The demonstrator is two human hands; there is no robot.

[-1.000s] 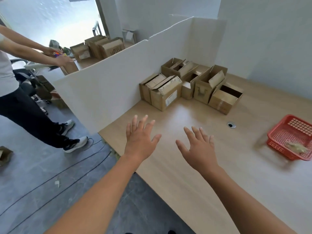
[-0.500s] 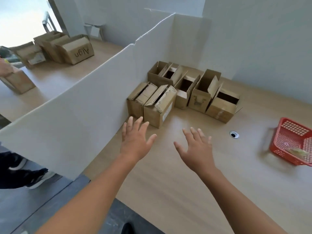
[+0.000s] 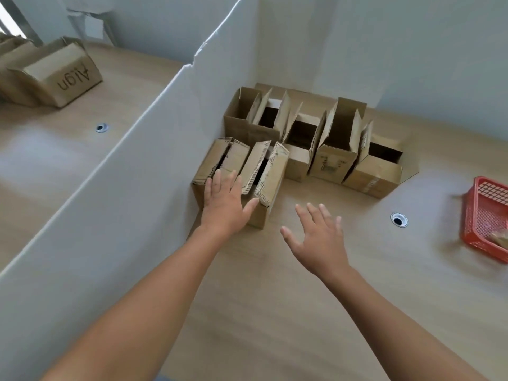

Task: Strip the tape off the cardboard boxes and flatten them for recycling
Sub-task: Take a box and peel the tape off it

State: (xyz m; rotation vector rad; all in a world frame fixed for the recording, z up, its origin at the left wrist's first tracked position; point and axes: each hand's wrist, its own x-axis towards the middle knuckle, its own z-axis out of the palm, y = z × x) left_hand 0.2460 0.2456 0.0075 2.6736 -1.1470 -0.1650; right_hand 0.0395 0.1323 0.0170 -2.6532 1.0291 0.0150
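Cardboard boxes (image 3: 338, 149) stand clustered in the corner ahead of both hands, flaps raised or ajar, none flattened yet. The left hand (image 3: 224, 204) lies with fingers straight and spread over the near top edge of the front-left box (image 3: 213, 160), its thumb by the face of the front-right box (image 3: 270, 177). Whether the palm actually presses down I cannot tell. The right hand (image 3: 319, 237) hovers open and spread above the bare desk (image 3: 275, 312), just right of that pair, holding nothing.

The step looks like choosing a first box. The left hand straddles two, so it should probably settle on one. The right hand can then close on that box's free side, and both can draw it toward the body, clear of the white partition (image 3: 110, 202) just left of the left hand.

No tape is plainly visible. With the top flaps loose, the bottom seam is likely where it sits, so tip the box over before picking at an end. The red basket (image 3: 486, 215), well right of the right hand, seems a sensible place for strips.
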